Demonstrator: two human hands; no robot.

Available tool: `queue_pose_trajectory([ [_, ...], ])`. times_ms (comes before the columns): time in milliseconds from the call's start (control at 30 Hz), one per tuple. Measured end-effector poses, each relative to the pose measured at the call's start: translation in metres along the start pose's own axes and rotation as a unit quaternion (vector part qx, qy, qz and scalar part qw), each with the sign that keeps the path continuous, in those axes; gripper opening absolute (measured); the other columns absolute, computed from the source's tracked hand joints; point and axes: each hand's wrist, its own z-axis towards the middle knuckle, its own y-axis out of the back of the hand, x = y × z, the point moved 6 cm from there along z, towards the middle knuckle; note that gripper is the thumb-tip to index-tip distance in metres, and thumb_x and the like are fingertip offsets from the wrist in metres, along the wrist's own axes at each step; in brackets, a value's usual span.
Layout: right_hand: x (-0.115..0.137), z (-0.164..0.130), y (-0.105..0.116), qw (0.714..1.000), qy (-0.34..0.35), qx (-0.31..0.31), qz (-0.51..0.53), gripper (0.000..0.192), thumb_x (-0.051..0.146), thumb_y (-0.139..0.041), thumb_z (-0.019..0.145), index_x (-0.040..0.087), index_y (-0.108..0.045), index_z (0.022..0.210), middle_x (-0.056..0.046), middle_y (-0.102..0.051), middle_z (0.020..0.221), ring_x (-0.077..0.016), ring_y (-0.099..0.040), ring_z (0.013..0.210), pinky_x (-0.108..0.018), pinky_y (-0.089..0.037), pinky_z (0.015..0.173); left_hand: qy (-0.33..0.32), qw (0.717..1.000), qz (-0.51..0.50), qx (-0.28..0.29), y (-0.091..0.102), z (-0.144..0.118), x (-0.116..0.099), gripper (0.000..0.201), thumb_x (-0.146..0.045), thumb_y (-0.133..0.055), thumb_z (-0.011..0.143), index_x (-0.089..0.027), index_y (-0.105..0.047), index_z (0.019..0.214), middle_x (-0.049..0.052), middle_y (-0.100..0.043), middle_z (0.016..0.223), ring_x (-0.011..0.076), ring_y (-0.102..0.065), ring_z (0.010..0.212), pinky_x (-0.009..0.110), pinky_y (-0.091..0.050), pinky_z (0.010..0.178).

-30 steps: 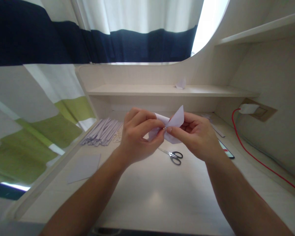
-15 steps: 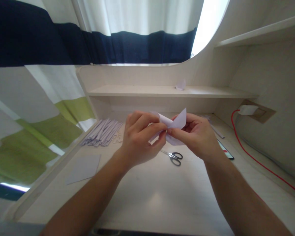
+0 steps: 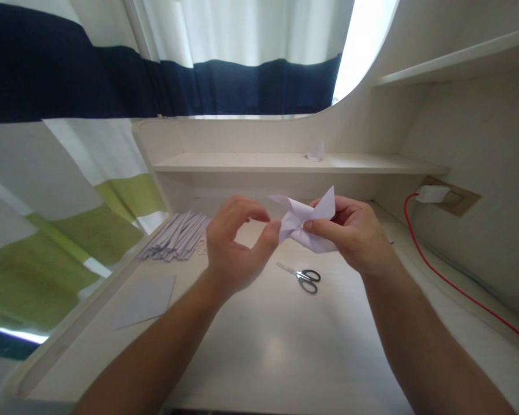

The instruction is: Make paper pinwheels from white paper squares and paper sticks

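A white paper pinwheel [image 3: 294,218] with folded, pointed blades is up in the air over the desk. My right hand [image 3: 352,233] is closed on it, thumb pressed near the centre on the front and fingers behind the paper. A small pale yellowish spot shows at its centre, beside the thumb. My left hand [image 3: 240,245] is at the pinwheel's left side, its thumb and forefinger curved with a gap between them. Its thumb tip overlaps the edge of the left blade; whether it touches the paper is unclear.
Black-handled scissors [image 3: 305,278] lie on the desk below the hands. Several rolled paper sticks [image 3: 175,235] are piled at the back left, with small pale pieces [image 3: 202,248] beside them. A paper sheet [image 3: 147,300] lies front left. A folded paper [image 3: 315,151] sits on the shelf [image 3: 242,162]. A red cable [image 3: 432,262] runs along the right.
My left hand has come off the pinwheel's centre and moved left, its fingers parting. The pinwheel now faces me more fully, still in my right hand. The view has shifted slightly.
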Motion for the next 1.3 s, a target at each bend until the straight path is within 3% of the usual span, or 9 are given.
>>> queue_pose_trajectory([
  [67, 0.000, 0.000, 0.002, 1.000, 0.005, -0.003, 0.009, 0.015, 0.022, -0.088, 0.070, 0.021, -0.079, 0.082, 0.000, -0.074, 0.072, -0.0149, -0.063, 0.058, -0.026, -0.047, 0.053, 0.082, 0.996, -0.028, 0.029, -0.004, -0.001, 0.015, 0.014, -0.029, -0.076, 0.091, -0.022, -0.069, 0.081, -0.001, -0.070, 0.078, 0.0151, -0.063, 0.073, 0.030, -0.051, 0.066],
  [133, 0.001, 0.000, 0.001, 1.000, 0.010, -0.001, 0.015, 0.016, 0.020, -0.088, 0.070, 0.021, -0.079, 0.083, 0.001, -0.074, 0.071, -0.0142, -0.062, 0.058, -0.026, -0.047, 0.053, 0.158, 0.978, -0.077, 0.114, -0.015, -0.002, 0.027, 0.016, -0.037, -0.080, 0.090, -0.023, -0.075, 0.084, 0.000, -0.074, 0.078, 0.0155, -0.065, 0.070, 0.029, -0.049, 0.060],
  [200, 0.001, -0.001, -0.001, 1.000, 0.012, 0.009, 0.011, 0.016, 0.020, -0.087, 0.070, 0.020, -0.079, 0.083, 0.001, -0.073, 0.071, -0.0143, -0.063, 0.059, -0.025, -0.047, 0.054, 0.206, 0.950, -0.142, 0.186, -0.026, -0.005, 0.032, 0.018, -0.041, -0.082, 0.089, -0.023, -0.079, 0.087, 0.001, -0.077, 0.078, 0.0161, -0.067, 0.067, 0.029, -0.049, 0.057],
  [267, 0.001, -0.002, -0.004, 1.000, 0.012, 0.023, 0.004, 0.015, 0.020, -0.087, 0.071, 0.021, -0.078, 0.083, 0.001, -0.073, 0.071, -0.0149, -0.064, 0.061, -0.026, -0.048, 0.054, 0.229, 0.931, -0.189, 0.211, -0.031, -0.006, 0.031, 0.017, -0.039, -0.083, 0.089, -0.023, -0.081, 0.089, 0.002, -0.079, 0.079, 0.0163, -0.068, 0.065, 0.030, -0.050, 0.057],
  [533, -0.002, -0.001, -0.011, 0.999, 0.009, 0.035, 0.015, 0.015, 0.016, -0.085, 0.070, 0.020, -0.079, 0.084, 0.001, -0.073, 0.072, -0.0142, -0.065, 0.060, -0.025, -0.049, 0.054, 0.267, 0.914, -0.237, 0.192, -0.034, -0.010, 0.033, 0.013, -0.032, -0.084, 0.088, -0.020, -0.082, 0.084, 0.005, -0.080, 0.081, 0.0170, -0.070, 0.068, 0.030, -0.054, 0.061],
  [933, 0.006, -0.004, -0.012, 0.998, 0.032, 0.031, 0.035, 0.018, 0.008, -0.081, 0.069, 0.021, -0.079, 0.080, 0.003, -0.072, 0.069, -0.0119, -0.064, 0.059, -0.021, -0.049, 0.053, 0.338, 0.881, -0.297, 0.149, -0.036, -0.013, 0.030, 0.013, -0.032, -0.091, 0.079, -0.022, -0.087, 0.086, 0.006, -0.083, 0.094, 0.0196, -0.072, 0.090, 0.030, -0.054, 0.081],
  [1067, 0.007, -0.004, -0.011, 0.998, 0.041, 0.026, 0.037, 0.019, 0.007, -0.082, 0.068, 0.021, -0.079, 0.080, 0.003, -0.072, 0.068, -0.0118, -0.064, 0.059, -0.021, -0.049, 0.052, 0.377, 0.856, -0.327, 0.135, -0.042, -0.018, 0.030, 0.018, -0.027, -0.094, 0.072, -0.021, -0.087, 0.088, 0.004, -0.081, 0.091, 0.0175, -0.069, 0.084, 0.027, -0.053, 0.077],
  [1200, 0.007, -0.005, -0.010, 0.998, 0.050, 0.020, 0.035, 0.021, 0.006, -0.081, 0.068, 0.021, -0.078, 0.083, 0.004, -0.072, 0.069, -0.0109, -0.064, 0.058, -0.020, -0.049, 0.052, 0.436, 0.810, -0.376, 0.108, -0.049, -0.027, 0.031, 0.025, -0.029, -0.095, 0.070, -0.020, -0.087, 0.091, 0.004, -0.080, 0.085, 0.0165, -0.069, 0.077, 0.028, -0.055, 0.076],
  [1300, 0.007, -0.007, -0.011, 0.998, 0.063, 0.020, 0.013, 0.021, 0.006, -0.081, 0.070, 0.021, -0.077, 0.085, 0.004, -0.073, 0.072, -0.0109, -0.066, 0.061, -0.020, -0.051, 0.054, 0.447, 0.801, -0.386, 0.097, -0.051, -0.030, 0.032, 0.025, -0.032, -0.095, 0.071, -0.020, -0.087, 0.091, 0.004, -0.081, 0.087, 0.0172, -0.071, 0.081, 0.030, -0.056, 0.081],
])
